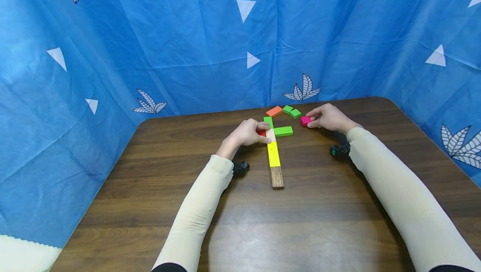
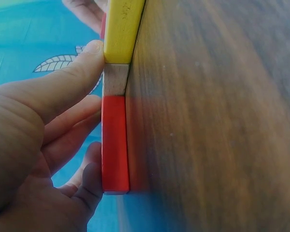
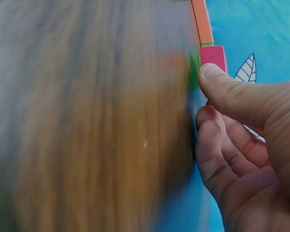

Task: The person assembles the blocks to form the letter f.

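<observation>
My right hand (image 1: 332, 118) pinches a small pink block (image 1: 305, 120) between thumb and fingers, just right of two green blocks (image 1: 295, 113). In the right wrist view the thumb presses the pink block's (image 3: 213, 55) face. My left hand (image 1: 246, 133) rests over a row of blocks, thumb and fingertips touching them from above around a pale wooden block (image 1: 270, 135). A red block (image 2: 115, 145) sticks out to the left of it, partly covered by this hand. Below the pale block lies a yellow stretch (image 1: 273, 155), then a brown block (image 1: 277, 178).
One green block (image 1: 268, 120) tops the row and another (image 1: 283, 131) juts out rightward. An orange block (image 1: 274, 111) lies behind, beside the small green ones. Everything is on a brown wooden table (image 1: 150, 197), with a blue curtain (image 1: 210, 34) close behind its back edge.
</observation>
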A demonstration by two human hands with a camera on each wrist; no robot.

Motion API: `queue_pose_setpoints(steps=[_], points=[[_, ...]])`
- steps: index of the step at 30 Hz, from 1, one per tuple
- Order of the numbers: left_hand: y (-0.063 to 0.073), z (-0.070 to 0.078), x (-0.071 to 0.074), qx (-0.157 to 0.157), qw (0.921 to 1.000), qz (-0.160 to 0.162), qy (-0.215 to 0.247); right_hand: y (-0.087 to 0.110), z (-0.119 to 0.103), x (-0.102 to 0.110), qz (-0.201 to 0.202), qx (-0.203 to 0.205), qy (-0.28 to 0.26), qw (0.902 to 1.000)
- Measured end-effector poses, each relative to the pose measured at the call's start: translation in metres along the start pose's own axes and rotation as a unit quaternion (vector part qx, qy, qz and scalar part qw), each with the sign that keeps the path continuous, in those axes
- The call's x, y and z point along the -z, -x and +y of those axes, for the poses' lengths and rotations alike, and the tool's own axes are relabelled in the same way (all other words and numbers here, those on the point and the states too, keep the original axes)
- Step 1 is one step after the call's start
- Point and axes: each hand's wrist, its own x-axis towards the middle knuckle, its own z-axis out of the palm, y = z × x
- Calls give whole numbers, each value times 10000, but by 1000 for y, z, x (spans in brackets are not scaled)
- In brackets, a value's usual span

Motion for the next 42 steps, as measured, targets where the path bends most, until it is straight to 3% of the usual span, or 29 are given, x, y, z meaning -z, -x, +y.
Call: queue_pose_setpoints(steps=[13,42], points=[[0,0,1,94,9999,-30,52,-12,-10,-8,-2,-77,5,10000],[0,0,2,95,9999,-82,34,-17,-13,-13,-17,-526,-454,9976]])
